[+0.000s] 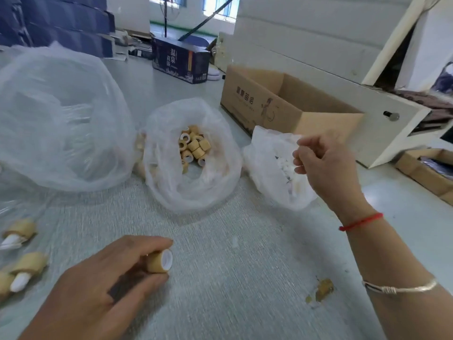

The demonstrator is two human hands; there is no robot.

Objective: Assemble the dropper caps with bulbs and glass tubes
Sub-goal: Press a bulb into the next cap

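Left hand (98, 285) grips tan cap (159, 261) (white-lined) | right hand (326, 165) curled over bulb bag (274, 168), contents unclear

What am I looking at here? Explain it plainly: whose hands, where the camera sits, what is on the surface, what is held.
No machine here: a person works with two bare hands, filmed by a camera worn on their head, looking forward and down. The left hand grips a tan dropper cap with a white inside. The right hand, fingers curled, hovers at the open white bag of bulbs; whether it pinches one I cannot tell. On the grey table a clear bag of loose caps sits in the middle, a big plastic bag to the left, and caps with white bulbs fitted at the left edge. A cardboard box stands behind.
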